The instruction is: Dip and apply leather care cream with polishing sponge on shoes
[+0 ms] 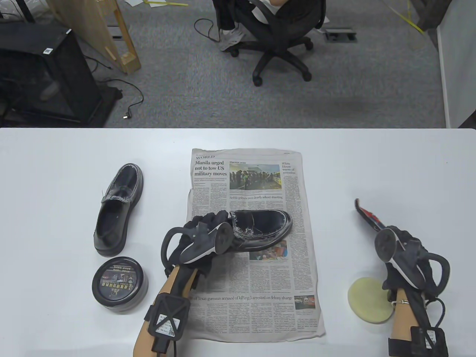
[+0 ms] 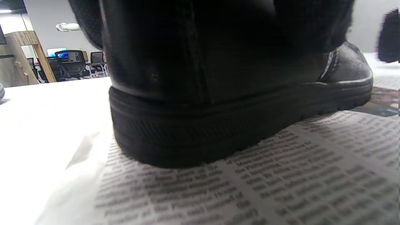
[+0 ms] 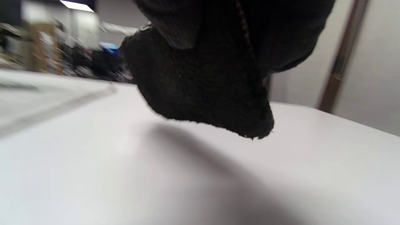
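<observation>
A black leather shoe point(image 1: 264, 227) lies on its sole on the newspaper point(image 1: 256, 297), toe to the right. My left hand point(image 1: 219, 223) grips its heel; in the left wrist view the heel point(image 2: 200, 125) fills the frame with gloved fingers over its top. The second black shoe point(image 1: 119, 208) stands on the bare table to the left. The round cream tin point(image 1: 119, 284) sits below it with its lid on. The pale yellow polishing sponge point(image 1: 366, 299) lies flat by my right forearm. My right hand point(image 1: 399, 238) is above the sponge, fingers point(image 3: 212, 93) hanging just over the white table.
A narrow red and black object point(image 1: 366, 214) lies on the table, its near end at my right hand's fingers; whether the hand holds it is hidden by the tracker. The table's far edge runs across the middle of the table view. An office chair point(image 1: 275, 37) stands beyond it.
</observation>
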### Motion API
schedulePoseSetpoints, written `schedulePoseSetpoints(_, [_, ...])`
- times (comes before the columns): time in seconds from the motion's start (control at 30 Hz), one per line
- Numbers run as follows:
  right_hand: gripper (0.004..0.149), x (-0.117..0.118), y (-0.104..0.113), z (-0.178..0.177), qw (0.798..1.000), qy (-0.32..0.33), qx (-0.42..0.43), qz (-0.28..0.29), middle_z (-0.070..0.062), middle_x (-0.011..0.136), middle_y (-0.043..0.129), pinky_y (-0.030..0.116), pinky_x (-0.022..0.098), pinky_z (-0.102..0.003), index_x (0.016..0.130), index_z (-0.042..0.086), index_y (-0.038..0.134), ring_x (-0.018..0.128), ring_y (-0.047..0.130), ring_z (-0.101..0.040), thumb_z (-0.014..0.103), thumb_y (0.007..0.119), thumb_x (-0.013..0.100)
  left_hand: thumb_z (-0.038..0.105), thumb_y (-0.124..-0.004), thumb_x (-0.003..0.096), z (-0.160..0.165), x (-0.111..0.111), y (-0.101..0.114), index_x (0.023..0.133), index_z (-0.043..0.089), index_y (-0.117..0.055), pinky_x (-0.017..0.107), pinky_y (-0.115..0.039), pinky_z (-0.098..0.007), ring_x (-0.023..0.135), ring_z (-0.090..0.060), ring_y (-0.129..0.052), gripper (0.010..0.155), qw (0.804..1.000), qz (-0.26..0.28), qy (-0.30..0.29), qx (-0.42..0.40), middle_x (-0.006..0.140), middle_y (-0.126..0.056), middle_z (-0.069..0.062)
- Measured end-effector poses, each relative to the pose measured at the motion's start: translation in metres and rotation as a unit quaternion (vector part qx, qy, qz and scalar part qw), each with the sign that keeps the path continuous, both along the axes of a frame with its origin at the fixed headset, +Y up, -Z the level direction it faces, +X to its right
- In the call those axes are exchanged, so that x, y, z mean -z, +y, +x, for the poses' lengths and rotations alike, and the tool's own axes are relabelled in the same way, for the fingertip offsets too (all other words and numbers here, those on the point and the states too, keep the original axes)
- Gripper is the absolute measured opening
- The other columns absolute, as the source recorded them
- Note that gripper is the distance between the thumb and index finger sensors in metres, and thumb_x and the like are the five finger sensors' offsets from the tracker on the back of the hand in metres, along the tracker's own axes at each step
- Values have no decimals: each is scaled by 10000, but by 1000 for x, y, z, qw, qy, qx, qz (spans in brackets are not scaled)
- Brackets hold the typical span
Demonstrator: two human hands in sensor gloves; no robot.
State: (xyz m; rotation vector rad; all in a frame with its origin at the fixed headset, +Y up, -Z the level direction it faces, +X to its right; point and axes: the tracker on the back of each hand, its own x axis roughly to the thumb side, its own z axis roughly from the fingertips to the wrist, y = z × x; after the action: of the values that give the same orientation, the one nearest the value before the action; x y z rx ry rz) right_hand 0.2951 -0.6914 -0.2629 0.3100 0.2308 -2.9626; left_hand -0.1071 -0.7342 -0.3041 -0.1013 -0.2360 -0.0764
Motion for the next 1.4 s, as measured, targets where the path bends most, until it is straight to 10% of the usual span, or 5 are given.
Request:
schedulePoseSetpoints(0.27, [411,23,1,-164,978,208,-36,1,38,832,863,780,641,-409,936,267,714,829,864,-264,437,711,562,649,-799,386,-6,-1,-3,1139,326,-510,752,-664,-525,1007,-295,-724,869,1000,15,-4,-25,1152,-703,-28])
schedulePoseSetpoints(0.5, [464,31,-24,-241,915,341,198,-82,-137,1184,513,644,740,-545,999,231,597,1068,588,-465,430,660,584,634,-816,380,-8,0,-5,1116,356,-534,766,-660,-509,1015,-269,-720,836,999,9,-16,-43,1150,-701,7])
schedulePoseSetpoints(0.6, [709,47,-35,-248,920,321,189,-123,-173,1224,384,495,757,-611,1182,142,274,1101,447,-492,432,590,617,630,-821,377,-9,1,-5,1118,366,-527,766,-667,-495,1018,-258,-720,840,999,7,-16,-42,1155,-696,18])
schedulePoseSetpoints(0.97, [578,44,-57,-186,963,219,36,-155,-164,1199,286,442,745,-551,1152,144,258,1094,351,-454,354,477,660,691,-774,350,-2,3,-6,1121,288,-586,680,-743,-445,917,-242,-811,890,1000,18,20,10,1093,-791,-24])
schedulePoseSetpoints(1.4, [511,7,-46,-240,899,368,196,-136,-94,1208,301,439,752,-591,1141,190,381,1115,309,-412,342,487,664,641,-806,319,-2,6,-8,1102,354,-565,760,-697,-511,1006,-221,-775,869,1000,-3,-3,9,1138,-740,59])
